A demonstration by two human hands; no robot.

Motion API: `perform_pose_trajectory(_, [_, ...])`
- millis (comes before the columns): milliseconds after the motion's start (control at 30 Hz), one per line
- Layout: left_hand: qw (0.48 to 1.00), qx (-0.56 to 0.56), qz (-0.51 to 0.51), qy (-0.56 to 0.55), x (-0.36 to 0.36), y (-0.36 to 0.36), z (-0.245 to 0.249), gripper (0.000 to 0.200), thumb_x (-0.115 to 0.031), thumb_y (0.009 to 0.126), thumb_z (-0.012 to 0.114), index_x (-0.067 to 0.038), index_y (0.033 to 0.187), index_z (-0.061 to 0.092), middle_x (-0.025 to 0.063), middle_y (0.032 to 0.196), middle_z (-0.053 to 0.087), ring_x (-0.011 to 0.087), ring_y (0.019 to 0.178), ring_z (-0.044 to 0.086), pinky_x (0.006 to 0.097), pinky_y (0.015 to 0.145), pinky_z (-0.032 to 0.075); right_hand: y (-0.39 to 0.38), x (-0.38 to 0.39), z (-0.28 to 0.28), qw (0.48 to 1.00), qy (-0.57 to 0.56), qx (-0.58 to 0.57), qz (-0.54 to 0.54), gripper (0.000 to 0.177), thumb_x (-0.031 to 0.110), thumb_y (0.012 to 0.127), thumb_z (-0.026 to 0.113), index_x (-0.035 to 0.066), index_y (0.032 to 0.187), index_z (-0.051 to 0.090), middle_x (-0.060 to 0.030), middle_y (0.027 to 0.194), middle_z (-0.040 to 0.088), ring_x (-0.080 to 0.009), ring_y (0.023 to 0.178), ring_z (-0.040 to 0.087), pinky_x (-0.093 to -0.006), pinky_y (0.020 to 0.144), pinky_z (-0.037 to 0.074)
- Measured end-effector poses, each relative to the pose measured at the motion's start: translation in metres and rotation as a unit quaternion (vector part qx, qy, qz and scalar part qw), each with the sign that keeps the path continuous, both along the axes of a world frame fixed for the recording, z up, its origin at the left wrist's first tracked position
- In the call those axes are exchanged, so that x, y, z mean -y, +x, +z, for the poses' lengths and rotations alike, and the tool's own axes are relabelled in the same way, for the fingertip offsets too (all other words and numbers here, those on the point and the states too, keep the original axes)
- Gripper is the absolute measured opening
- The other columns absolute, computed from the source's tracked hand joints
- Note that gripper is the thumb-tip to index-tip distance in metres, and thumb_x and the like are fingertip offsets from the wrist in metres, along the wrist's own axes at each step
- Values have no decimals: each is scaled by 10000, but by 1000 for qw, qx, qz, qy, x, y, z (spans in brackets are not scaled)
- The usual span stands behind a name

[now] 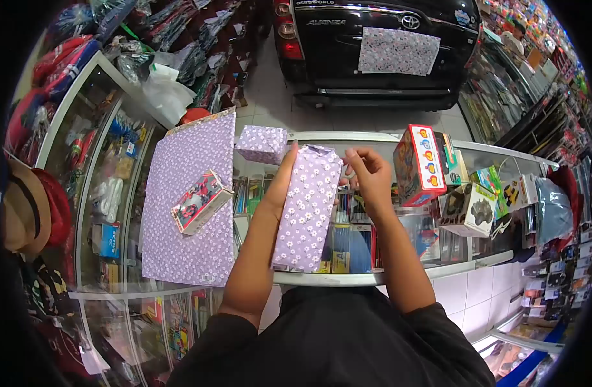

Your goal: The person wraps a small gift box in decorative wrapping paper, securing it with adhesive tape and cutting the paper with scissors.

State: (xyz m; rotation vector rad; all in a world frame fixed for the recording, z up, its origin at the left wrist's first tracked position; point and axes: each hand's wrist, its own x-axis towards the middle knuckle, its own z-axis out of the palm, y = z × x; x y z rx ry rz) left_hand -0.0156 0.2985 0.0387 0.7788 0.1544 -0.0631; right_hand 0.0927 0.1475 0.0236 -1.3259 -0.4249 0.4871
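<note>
A long gift-wrapped box (307, 209) in lilac paper with white flowers stands on the glass counter in front of me, its far end showing folded paper. My left hand (285, 177) is closed along its left side, with the thumb near the far left corner. Just beside the far right corner, my right hand (372, 173) has its fingers curled in a pinch; whatever is between them is too small to make out. Behind my left hand sits a smaller wrapped box (262, 143) in the same paper. A toy box (202, 202) lies on a flat sheet of wrapping paper (170, 251) to the left.
A red toy box (419, 166) and a game controller box (468, 209) stand on the counter's right side. The glass counter (357, 278) holds stationery inside. Beyond it is a parked black car (334, 61) with a floral sheet (399, 51) on its back.
</note>
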Motion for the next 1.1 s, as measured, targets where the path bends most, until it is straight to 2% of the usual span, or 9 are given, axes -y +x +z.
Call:
perform_pose_trajectory(67, [999,-28,-9,-13,5,3,2,846,-709,946,314,24,1309,529,241,1086,682,312,852,721,430,708,614,-2,2,10,999,18,-17,-38,293,285,877,744,9,951,679,-9,762,632,-45,552,504,-195,457,357])
perform_pose_trajectory(233, [995,-43,-80,-32,6,8,-10,744,-638,986,319,8,1277,543,237,1083,676,334,932,713,460,713,620,8,5,-1,986,-50,-118,110,264,276,925,678,14,917,714,5,697,621,-38,530,522,-197,447,370])
perform_pose_trajectory(367, [993,-86,-47,-73,11,10,-13,674,-612,992,346,-21,1235,560,203,1035,683,329,900,710,523,703,612,5,3,4,988,-97,-87,78,259,246,920,691,-10,911,722,-5,706,643,-42,553,543,-218,440,390])
perform_pose_trajectory(500, [989,-105,-70,-73,7,12,-21,567,-537,1002,426,-26,1192,582,160,1010,692,292,844,710,473,719,612,10,3,-9,989,-93,-76,87,261,237,908,705,-19,864,731,4,671,631,-42,541,509,-226,450,370])
perform_pose_trajectory(567, [987,-156,34,-19,-7,20,-56,474,-451,994,513,-5,1111,622,142,949,708,252,770,716,385,694,614,16,-1,-27,991,-120,18,62,290,233,903,708,-35,795,724,17,627,606,-40,530,466,-241,465,347])
perform_pose_trajectory(700, [974,-153,129,103,-7,14,-42,288,-245,953,641,41,988,640,102,876,698,161,721,682,301,628,571,20,-5,-39,979,-173,88,62,312,242,895,706,-38,759,717,18,601,587,-40,528,439,-260,473,336])
perform_pose_trajectory(767, [972,-157,112,131,-10,15,-46,267,-229,948,651,36,981,654,90,861,704,149,701,683,286,616,571,20,-6,-41,958,-230,169,42,327,262,836,707,-41,713,703,-107,550,615,-152,516,583,-338,523,451])
perform_pose_trajectory(933, [933,-195,79,293,-21,13,-51,231,-210,902,705,20,919,712,47,792,706,97,613,658,235,514,533,12,-6,-26,944,-259,192,62,343,287,828,710,-51,772,720,-165,618,653,-213,558,635,-365,573,491])
perform_pose_trajectory(1100, [928,-187,96,306,-23,10,-50,233,-198,889,715,24,957,721,44,781,705,87,571,636,227,482,510,8,-7,-23,943,-254,203,70,345,286,835,714,-59,838,728,-204,699,682,-251,627,676,-362,623,515])
